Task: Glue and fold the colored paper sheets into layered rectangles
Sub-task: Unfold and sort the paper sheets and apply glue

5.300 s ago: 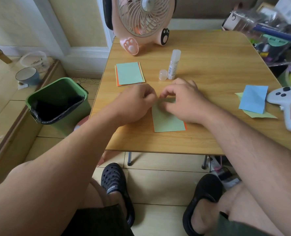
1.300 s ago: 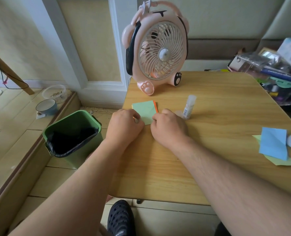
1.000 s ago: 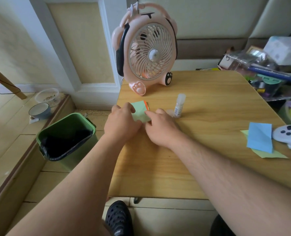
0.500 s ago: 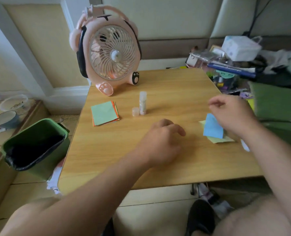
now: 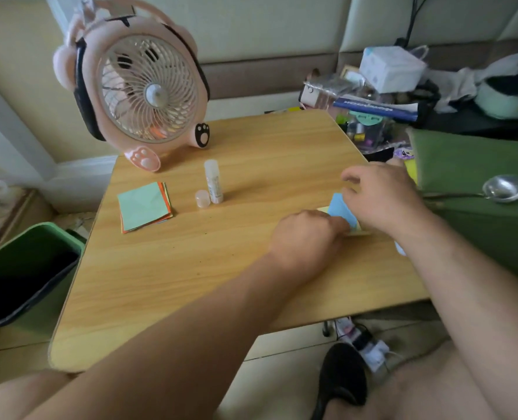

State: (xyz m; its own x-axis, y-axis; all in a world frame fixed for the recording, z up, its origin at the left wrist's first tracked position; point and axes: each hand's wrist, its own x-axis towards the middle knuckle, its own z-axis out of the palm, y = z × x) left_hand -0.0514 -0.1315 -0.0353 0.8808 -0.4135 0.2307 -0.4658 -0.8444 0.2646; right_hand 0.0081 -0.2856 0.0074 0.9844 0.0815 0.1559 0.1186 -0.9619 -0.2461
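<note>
Blue sheet (image 5: 341,210) lies right of frame centre on the wooden table (image 5: 191,268), on top of a pale yellow-green sheet (image 5: 357,231) of which only edges show. Both hands are on this pair.

Left hand (image 5: 304,234): fingers curled, knuckles up, at the lower-left edge of the sheets; it appears to pinch that edge, but the fingertips are hidden. Right hand (image 5: 382,197): fingers loosely spread over the right side of the blue sheet; whether it grips or merely rests, cannot tell.

Finished layered stack (image 5: 144,206), mint on orange, sits left of centre. Glue stick (image 5: 213,180) stands upright beside its cap (image 5: 202,198), uncapped.

Handling judgement: the paper is very light, thin, limp, creases readily, and slides on the smooth tabletop. The fan (image 5: 142,89) could lift loose sheets. Best taken by pinching a corner or edge, the other palm pressing flat.
</note>
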